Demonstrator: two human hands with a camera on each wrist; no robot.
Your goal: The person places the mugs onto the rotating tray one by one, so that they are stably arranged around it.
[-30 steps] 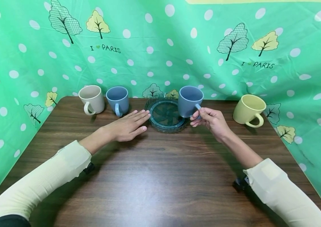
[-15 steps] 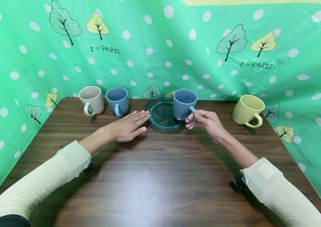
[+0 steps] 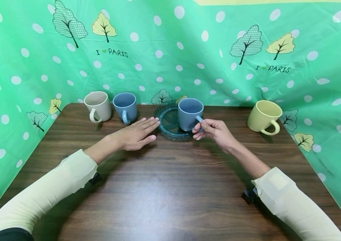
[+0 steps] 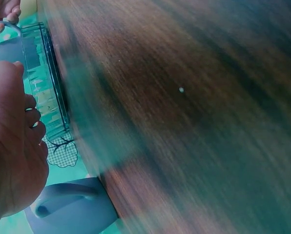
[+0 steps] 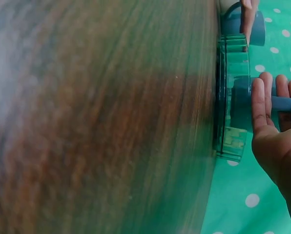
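Observation:
In the head view my right hand (image 3: 217,134) pinches the handle of a blue mug (image 3: 188,115), upright over the right part of a round see-through green tray (image 3: 165,125). In the right wrist view that mug's lower part shows through the tray's clear wall (image 5: 236,56), so its base sits inside the rim. My left hand (image 3: 135,135) lies flat, fingers straight, fingertips right at the tray's left rim. A second blue mug (image 3: 124,105) stands just behind the left hand; its handle also shows low in the left wrist view.
A pale grey-white mug (image 3: 99,105) stands at the back left, and a yellow mug (image 3: 264,115) at the back right. The brown wooden table (image 3: 170,187) ends at a green curtain (image 3: 176,43) with dots and trees.
My right hand has carried the blue mug leftward and down, from the tray's right edge to within its rim. The left hand has stayed in place.

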